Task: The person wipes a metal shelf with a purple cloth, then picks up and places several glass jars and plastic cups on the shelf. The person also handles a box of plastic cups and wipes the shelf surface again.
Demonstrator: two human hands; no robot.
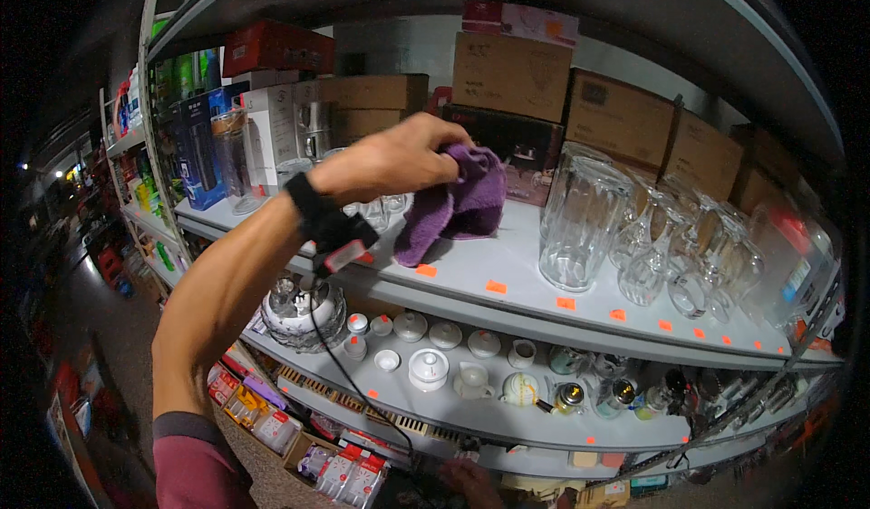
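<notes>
My left hand [401, 152] reaches in from the lower left and grips a bunched purple cloth [469, 193]. The cloth hangs from my fingers against the upper white shelf [513, 250], close to its front edge. Behind it stands a dark printed box [523, 145]. Tall clear glasses [584, 230] stand to the right of the cloth, and more glassware [370, 213] is partly hidden behind my wrist. Low at the bottom edge, my right hand [476, 485] shows dim and blurred; its fingers cannot be made out.
Upturned stemmed glasses [646, 264] crowd the shelf's right side. Cardboard boxes [513, 77] line the back. Below are white lidded cups [428, 369] and a teapot [522, 388]. A black cable [350, 373] hangs from my left wristband [326, 223] across the lower shelves.
</notes>
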